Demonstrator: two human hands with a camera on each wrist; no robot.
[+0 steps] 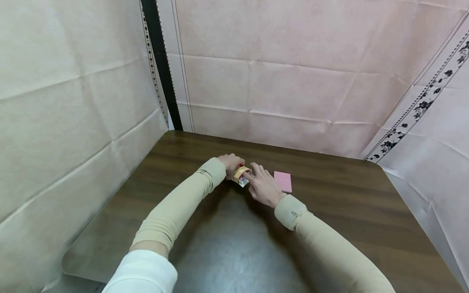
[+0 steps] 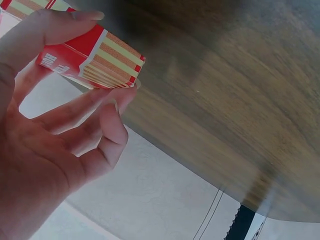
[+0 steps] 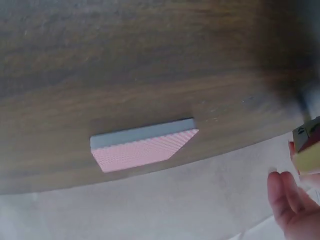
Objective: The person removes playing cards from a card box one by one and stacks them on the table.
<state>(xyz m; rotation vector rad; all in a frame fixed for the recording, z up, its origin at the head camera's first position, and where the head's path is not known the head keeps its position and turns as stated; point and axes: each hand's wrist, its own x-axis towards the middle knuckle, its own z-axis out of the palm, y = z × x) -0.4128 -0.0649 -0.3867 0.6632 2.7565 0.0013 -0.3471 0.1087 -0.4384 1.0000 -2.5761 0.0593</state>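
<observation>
A small red box with yellow stripes (image 2: 109,59), which looks like a playing-card box, is held in my left hand (image 2: 50,125) between thumb and fingers. In the head view my left hand (image 1: 230,164) grips the box (image 1: 241,174) from its left side. From the right, my right hand (image 1: 264,186) reaches to the box; one finger touches it while the others extend straight. The right wrist view shows my right hand (image 3: 295,205) at the lower right edge, beside part of the box (image 3: 310,155); the thumb is hidden there. A pink-backed deck of cards (image 1: 283,181) lies just right of my right hand.
Everything lies on a dark brown wooden table (image 1: 329,211), with the far edge close behind the hands. Pale cloth sheets (image 1: 271,89) hang behind the table and along both sides. A dark vertical strip (image 1: 161,61) stands at the back left corner.
</observation>
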